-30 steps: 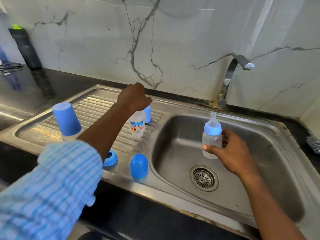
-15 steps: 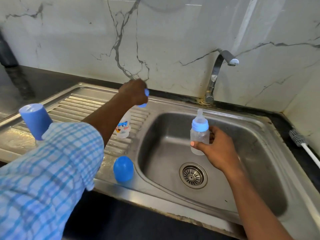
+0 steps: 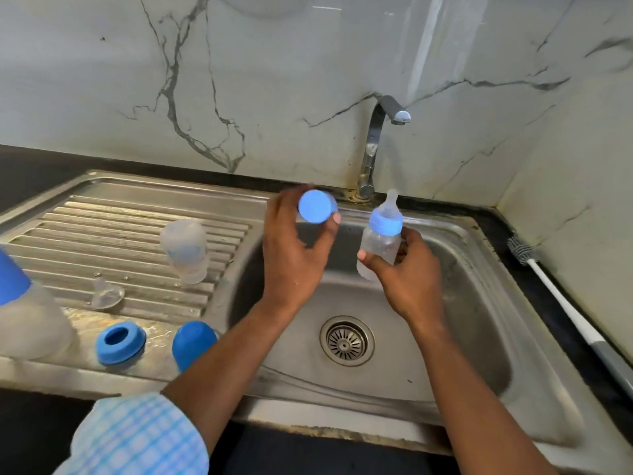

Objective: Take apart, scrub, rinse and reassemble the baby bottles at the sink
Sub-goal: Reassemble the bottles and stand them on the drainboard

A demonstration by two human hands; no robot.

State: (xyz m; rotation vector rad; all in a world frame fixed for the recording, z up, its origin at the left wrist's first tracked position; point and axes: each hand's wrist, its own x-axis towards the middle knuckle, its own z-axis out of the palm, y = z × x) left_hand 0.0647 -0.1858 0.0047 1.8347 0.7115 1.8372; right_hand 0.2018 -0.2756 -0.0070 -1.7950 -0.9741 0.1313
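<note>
Over the sink (image 3: 445, 337) basin near its back edge, the right hand (image 3: 407, 272) clamped its fingers round the small bottle (image 3: 378, 246), its long axis nearly upright, teat (image 3: 391, 204) topmost, while the left hand (image 3: 298, 250), just beside it, pinched the blue cap (image 3: 317, 206) level with that teat.

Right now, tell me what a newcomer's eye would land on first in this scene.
The two hands over the sink stand out first. The left hand holds a blue cap beside the bottle gripped in the right hand, near the tap. Next come the blue ring and blue dome on the drainboard's near edge, with a clear bottle standing behind them.
</note>
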